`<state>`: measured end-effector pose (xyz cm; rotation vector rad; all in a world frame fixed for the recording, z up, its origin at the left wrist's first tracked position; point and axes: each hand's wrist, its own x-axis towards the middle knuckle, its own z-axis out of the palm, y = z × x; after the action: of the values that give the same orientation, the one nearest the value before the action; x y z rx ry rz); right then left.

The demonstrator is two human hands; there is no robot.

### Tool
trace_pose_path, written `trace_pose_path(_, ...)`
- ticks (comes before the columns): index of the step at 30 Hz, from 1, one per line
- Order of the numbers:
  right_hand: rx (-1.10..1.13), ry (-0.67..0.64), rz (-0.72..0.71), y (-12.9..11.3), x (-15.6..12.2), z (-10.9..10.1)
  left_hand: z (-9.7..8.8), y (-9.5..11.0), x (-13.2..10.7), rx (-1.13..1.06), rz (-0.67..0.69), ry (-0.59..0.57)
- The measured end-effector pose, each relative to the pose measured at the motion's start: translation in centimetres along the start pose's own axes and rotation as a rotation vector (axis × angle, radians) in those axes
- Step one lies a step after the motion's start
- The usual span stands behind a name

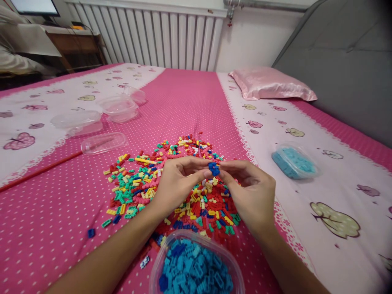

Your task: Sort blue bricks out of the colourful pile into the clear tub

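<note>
My left hand (176, 181) and my right hand (249, 192) meet above a spread pile of small coloured bricks (147, 183) on a pink dotted bedspread. Both pinch a little clump of dark blue bricks (213, 168) between thumbs and fingertips. The pile holds red, yellow, green and blue pieces. Close to me, under my wrists, stands a clear plastic tub (226, 257) filled with blue bricks (192, 269).
A second clear tub with light blue bricks (294, 162) sits to the right. Several empty clear tubs and lids (119, 108) lie at the left, with a red stick (39, 171) beside them. A pink pillow (269, 83), a grey headboard and a radiator are beyond.
</note>
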<state>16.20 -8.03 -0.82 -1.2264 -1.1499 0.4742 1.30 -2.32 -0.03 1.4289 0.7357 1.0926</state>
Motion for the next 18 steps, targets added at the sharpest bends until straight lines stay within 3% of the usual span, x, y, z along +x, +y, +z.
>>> trace_pose_path(13,-0.032,-0.082,-0.103,0.03,-0.44,0.17,-0.14,0.25,-0.08,0.094,0.070,0.041)
trace_pose_path(18,-0.036,-0.014,-0.096,0.36,-0.70,0.56,0.04,-0.01,-0.25,0.187,0.131,0.107)
